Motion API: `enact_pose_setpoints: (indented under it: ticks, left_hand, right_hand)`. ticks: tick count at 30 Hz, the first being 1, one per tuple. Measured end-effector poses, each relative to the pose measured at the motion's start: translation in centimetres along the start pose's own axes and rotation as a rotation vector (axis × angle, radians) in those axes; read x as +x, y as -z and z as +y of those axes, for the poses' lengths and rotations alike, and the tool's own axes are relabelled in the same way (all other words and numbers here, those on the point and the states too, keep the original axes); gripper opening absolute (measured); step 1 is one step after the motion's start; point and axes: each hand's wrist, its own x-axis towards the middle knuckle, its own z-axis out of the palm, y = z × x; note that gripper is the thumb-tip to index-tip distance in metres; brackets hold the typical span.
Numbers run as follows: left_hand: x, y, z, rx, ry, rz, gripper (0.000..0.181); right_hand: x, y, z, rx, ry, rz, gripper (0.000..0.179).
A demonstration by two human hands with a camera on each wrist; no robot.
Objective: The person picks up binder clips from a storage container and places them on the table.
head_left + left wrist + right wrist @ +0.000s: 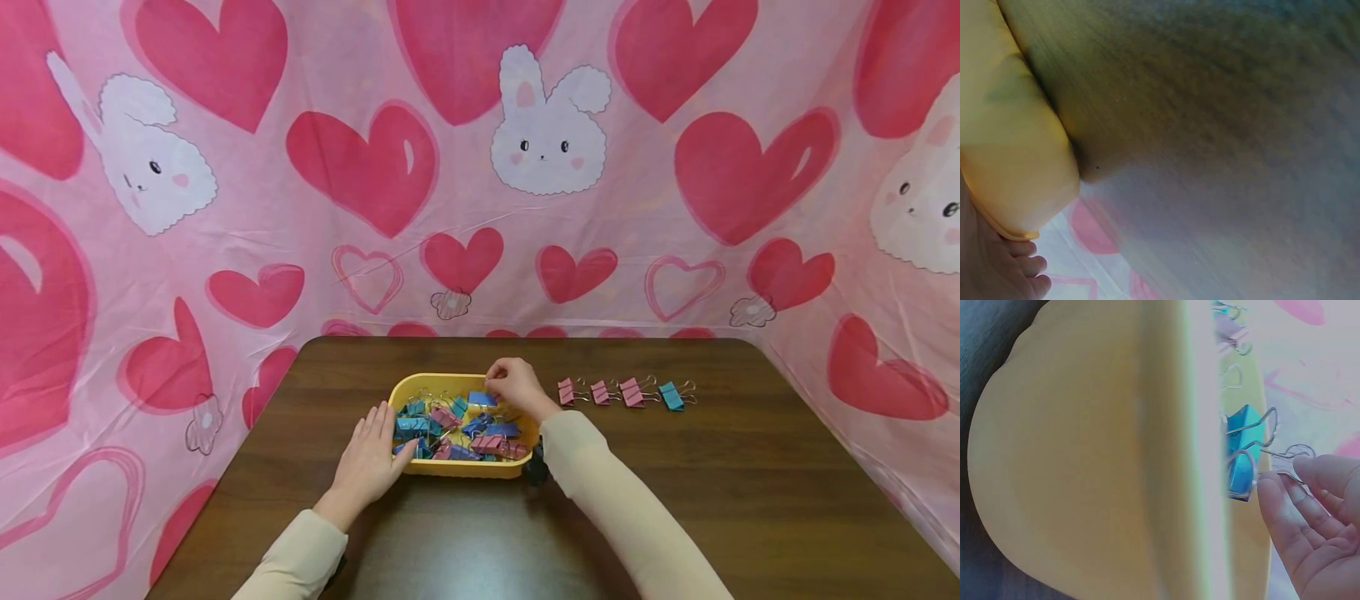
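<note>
A yellow tray (465,470) holds a jumble of blue, teal, pink and purple binder clips. My left hand (367,454) rests against the tray's left side with its fingers extended, the thumb lying over the front left corner. Above the far right part of the tray, my right hand (517,387) pinches a wire handle between thumb and fingertips. That handle appears to belong to a blue binder clip (482,399), though the overlapping wires make this hard to confirm. In the right wrist view, a bright blue clip (1244,456) shows beside the fingertips, behind the tray wall (1072,450).
To the right of the tray, three pink binder clips (600,392) and a teal binder clip (672,396) lie in a row on the brown wooden table (750,483). A pink cloth (465,208) printed with hearts and rabbits hangs behind and beside the table.
</note>
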Motion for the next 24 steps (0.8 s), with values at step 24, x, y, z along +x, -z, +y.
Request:
enact_pose_setpoints:
  ticks: [24]
  left_hand:
    - [0.0, -0.1, 0.0, -0.005, -0.001, 0.001, 0.077]
  right_hand:
    - [-2.6, 4.3, 0.6, 0.476, -0.082, 0.128, 0.012]
